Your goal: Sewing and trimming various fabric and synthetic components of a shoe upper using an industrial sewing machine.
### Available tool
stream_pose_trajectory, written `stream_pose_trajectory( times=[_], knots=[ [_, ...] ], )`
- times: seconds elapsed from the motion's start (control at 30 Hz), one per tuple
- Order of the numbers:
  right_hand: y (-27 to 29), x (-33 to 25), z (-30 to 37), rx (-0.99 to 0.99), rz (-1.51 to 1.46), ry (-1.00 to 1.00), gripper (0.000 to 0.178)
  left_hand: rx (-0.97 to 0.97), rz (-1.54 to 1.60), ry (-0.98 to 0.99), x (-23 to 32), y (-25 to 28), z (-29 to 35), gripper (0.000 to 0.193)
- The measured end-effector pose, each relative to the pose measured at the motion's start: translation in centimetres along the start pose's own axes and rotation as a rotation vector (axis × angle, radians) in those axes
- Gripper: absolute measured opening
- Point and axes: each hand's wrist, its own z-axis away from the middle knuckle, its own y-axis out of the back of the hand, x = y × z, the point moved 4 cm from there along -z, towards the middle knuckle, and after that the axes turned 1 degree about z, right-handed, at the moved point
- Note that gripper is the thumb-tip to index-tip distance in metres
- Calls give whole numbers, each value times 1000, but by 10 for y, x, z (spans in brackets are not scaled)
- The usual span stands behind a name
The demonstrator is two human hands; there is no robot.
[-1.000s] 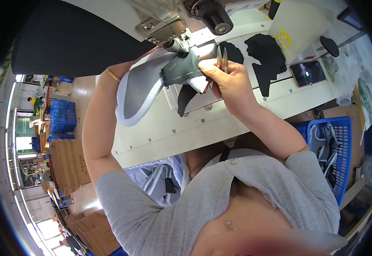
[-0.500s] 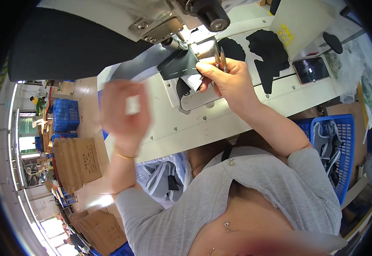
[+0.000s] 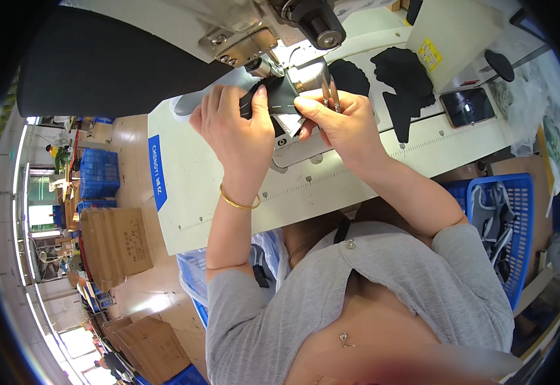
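Note:
A small black fabric piece (image 3: 284,95) with pale stitch marks lies under the head of the sewing machine (image 3: 241,38). My left hand (image 3: 238,131) grips its left side, thumb on top and fingers bent around it. At its right edge my right hand (image 3: 350,128) pinches the cloth between thumb and forefinger. Thread snips (image 3: 329,93) are tucked in the right hand, blades pointing up past the fingers. Below the black cloth a white piece (image 3: 289,124), perhaps a label, sticks out between the hands. The needle area is partly hidden.
Black cut pieces (image 3: 405,80) lie on the machine table (image 3: 229,221) at the right, beside a phone (image 3: 467,106). Blue baskets with grey pieces stand right (image 3: 520,224) and below the table's front (image 3: 193,273). Cardboard boxes (image 3: 116,247) stand on the floor at left.
My left hand has moved right and up from over the table's left part and taken hold of the black fabric. My right hand stays nearly in place with the fabric and snips.

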Motion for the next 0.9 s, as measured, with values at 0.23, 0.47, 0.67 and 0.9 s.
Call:
stream_pose_trajectory(
  times=[0.23,0.47,0.67,0.9],
  knots=[
    [1,-3,2,-9,-33,5,17,240,9,-402,32,14,20,26],
    [-1,-3,3,-23,-48,16,16,32,241,-396,27,4,21,22],
    [-4,-3,1,-25,-117,-1,17,17,239,-397,25,5,16,21],
    [-9,-3,0,-12,-133,-15,17,-7,212,-385,18,4,8,22]
  ],
)
